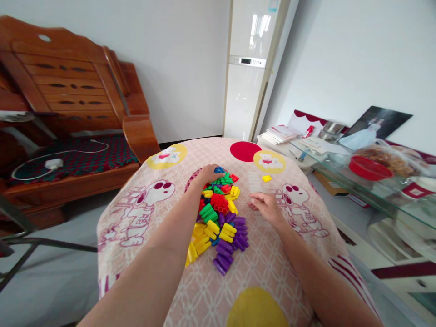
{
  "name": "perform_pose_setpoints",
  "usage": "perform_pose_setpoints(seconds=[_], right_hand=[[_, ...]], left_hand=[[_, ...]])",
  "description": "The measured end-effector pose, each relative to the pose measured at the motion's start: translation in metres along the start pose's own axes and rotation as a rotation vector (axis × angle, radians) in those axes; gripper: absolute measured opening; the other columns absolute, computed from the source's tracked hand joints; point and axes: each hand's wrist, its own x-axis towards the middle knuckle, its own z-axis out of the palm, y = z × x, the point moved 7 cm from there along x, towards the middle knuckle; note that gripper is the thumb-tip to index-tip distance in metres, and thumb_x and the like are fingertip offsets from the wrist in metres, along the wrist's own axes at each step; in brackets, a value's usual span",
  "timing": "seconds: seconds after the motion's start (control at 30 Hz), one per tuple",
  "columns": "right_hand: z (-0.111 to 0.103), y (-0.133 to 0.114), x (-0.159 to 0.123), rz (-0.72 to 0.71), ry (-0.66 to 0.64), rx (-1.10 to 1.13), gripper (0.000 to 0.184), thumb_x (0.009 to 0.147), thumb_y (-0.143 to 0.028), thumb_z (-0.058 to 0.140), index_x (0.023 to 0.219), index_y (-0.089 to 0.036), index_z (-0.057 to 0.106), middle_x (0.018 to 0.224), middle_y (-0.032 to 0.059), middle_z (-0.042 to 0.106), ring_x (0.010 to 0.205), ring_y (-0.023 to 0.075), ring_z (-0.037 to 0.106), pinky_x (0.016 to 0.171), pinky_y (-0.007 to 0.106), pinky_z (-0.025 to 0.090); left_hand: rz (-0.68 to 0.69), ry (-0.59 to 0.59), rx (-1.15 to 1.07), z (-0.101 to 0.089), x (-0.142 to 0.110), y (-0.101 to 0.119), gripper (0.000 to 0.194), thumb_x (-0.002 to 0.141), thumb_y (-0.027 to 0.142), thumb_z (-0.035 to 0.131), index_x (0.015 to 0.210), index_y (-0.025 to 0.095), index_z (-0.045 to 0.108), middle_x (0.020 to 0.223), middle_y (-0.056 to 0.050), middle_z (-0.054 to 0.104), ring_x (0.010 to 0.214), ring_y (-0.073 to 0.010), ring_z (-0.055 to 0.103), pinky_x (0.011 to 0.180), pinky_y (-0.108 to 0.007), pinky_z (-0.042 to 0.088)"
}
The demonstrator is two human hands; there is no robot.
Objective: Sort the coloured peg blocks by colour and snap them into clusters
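A heap of plastic tube-shaped building blocks lies on the cloth-covered table, with red blocks (220, 203), green blocks (208, 213), yellow blocks (227, 232) and purple blocks (224, 257) mixed together. At its far end, my left hand (206, 174) has its thumb and fingers closed around a blue block (219, 170), above green ones. To the right of the heap, my right hand (266, 206) hovers low over or rests on the cloth, fingers curled together; whatever they may hold is hidden. Beyond it lies a single yellow block (267, 178), apart from the others.
A patterned tablecloth (190, 290) covers the round table. On the right stands a glass-topped cabinet (347, 168) bearing a red bowl (370, 168), papers (279, 134) and a photo (376, 122). A wooden bench (68, 86) stands left, a tall white air conditioner (243, 95) behind.
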Motion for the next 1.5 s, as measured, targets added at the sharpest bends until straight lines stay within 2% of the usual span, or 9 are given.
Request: perform_pose_setpoints(seconds=[0.13, 0.3, 0.47, 0.6, 0.7, 0.8, 0.97, 1.37, 1.5], right_hand=[[0.001, 0.001, 0.001, 0.006, 0.003, -0.006, 0.038, 0.071, -0.048, 0.069, 0.094, -0.018, 0.073, 0.075, 0.0076, 0.076, 0.074, 0.0261, 0.073, 0.075, 0.044, 0.061], [0.002, 0.002, 0.001, 0.022, 0.006, 0.023, 0.03, 0.071, -0.043, 0.068, 0.09, -0.019, 0.073, 0.073, 0.0062, 0.075, 0.073, 0.0251, 0.073, 0.075, 0.043, 0.061], [0.002, 0.001, 0.001, 0.03, 0.003, 0.043, 0.026, 0.072, -0.037, 0.069, 0.089, -0.018, 0.073, 0.073, 0.0058, 0.075, 0.071, 0.0225, 0.072, 0.073, 0.039, 0.06], [0.001, 0.002, 0.002, 0.034, 0.014, 0.054, 0.026, 0.072, -0.034, 0.069, 0.09, -0.016, 0.073, 0.073, 0.0053, 0.076, 0.068, 0.0203, 0.072, 0.071, 0.036, 0.059], [0.001, 0.004, 0.002, 0.038, 0.021, 0.06, 0.026, 0.072, -0.034, 0.067, 0.09, -0.016, 0.073, 0.073, 0.0051, 0.076, 0.068, 0.0205, 0.072, 0.07, 0.035, 0.059], [0.001, 0.005, 0.002, 0.04, 0.019, 0.073, 0.025, 0.072, -0.033, 0.066, 0.089, -0.017, 0.072, 0.073, 0.005, 0.076, 0.07, 0.0218, 0.073, 0.072, 0.036, 0.06], [0.0, 0.005, 0.002, 0.034, 0.014, 0.067, 0.022, 0.073, -0.032, 0.066, 0.089, -0.018, 0.072, 0.072, 0.0046, 0.076, 0.071, 0.0231, 0.073, 0.072, 0.038, 0.061], [0.001, 0.006, 0.005, 0.001, 0.005, -0.059, 0.029, 0.08, -0.03, 0.06, 0.101, -0.014, 0.072, 0.078, 0.0067, 0.076, 0.073, 0.0216, 0.073, 0.072, 0.036, 0.06], [0.002, -0.012, 0.007, -0.249, 0.001, -0.263, 0.044, 0.085, -0.03, 0.057, 0.125, -0.015, 0.066, 0.112, 0.013, 0.074, 0.095, 0.0248, 0.071, 0.086, 0.041, 0.058]], left_hand=[[0.116, -0.073, 0.059, -0.008, -0.015, 0.021, 0.032, 0.066, 0.02, 0.068, 0.096, 0.02, 0.077, 0.1, -0.009, 0.076, 0.099, -0.0316, 0.069, 0.095, -0.039, 0.05], [0.291, -0.192, -0.043, -0.028, -0.072, 0.05, 0.035, 0.061, 0.03, 0.076, 0.096, 0.028, 0.078, 0.098, -0.001, 0.076, 0.096, -0.0263, 0.069, 0.094, -0.033, 0.051], [0.332, -0.254, -0.075, -0.046, -0.133, 0.064, 0.054, 0.061, 0.042, 0.081, 0.114, 0.035, 0.073, 0.125, -0.002, 0.07, 0.121, -0.0295, 0.061, 0.109, -0.04, 0.043], [0.342, -0.181, -0.042, -0.036, -0.181, 0.067, 0.071, 0.06, 0.049, 0.085, 0.128, 0.037, 0.067, 0.141, -0.008, 0.059, 0.134, -0.0366, 0.05, 0.115, -0.052, 0.035], [0.33, -0.098, 0.125, -0.01, -0.214, 0.064, 0.091, 0.057, 0.057, 0.086, 0.141, 0.042, 0.055, 0.157, -0.01, 0.04, 0.145, -0.0457, 0.031, 0.115, -0.067, 0.023], [0.165, 0.054, 0.335, 0.002, -0.227, 0.046, 0.085, 0.073, 0.058, 0.075, 0.15, 0.038, 0.044, 0.163, -0.013, 0.028, 0.147, -0.0491, 0.02, 0.111, -0.074, 0.02], [0.111, 0.088, 0.415, 0.003, -0.202, 0.019, 0.072, 0.088, 0.058, 0.058, 0.153, 0.036, 0.038, 0.161, -0.015, 0.029, 0.145, -0.0454, 0.028, 0.108, -0.069, 0.033], [0.253, 0.066, 0.159, -0.014, -0.098, 0.008, 0.062, 0.083, 0.049, 0.067, 0.139, 0.026, 0.056, 0.147, -0.009, 0.053, 0.14, -0.0306, 0.045, 0.115, -0.048, 0.039], [0.164, 0.109, 0.131, -0.028, -0.079, 0.004, 0.053, 0.085, 0.049, 0.062, 0.131, 0.022, 0.065, 0.147, -0.01, 0.054, 0.137, -0.0292, 0.048, 0.117, -0.043, 0.037]])
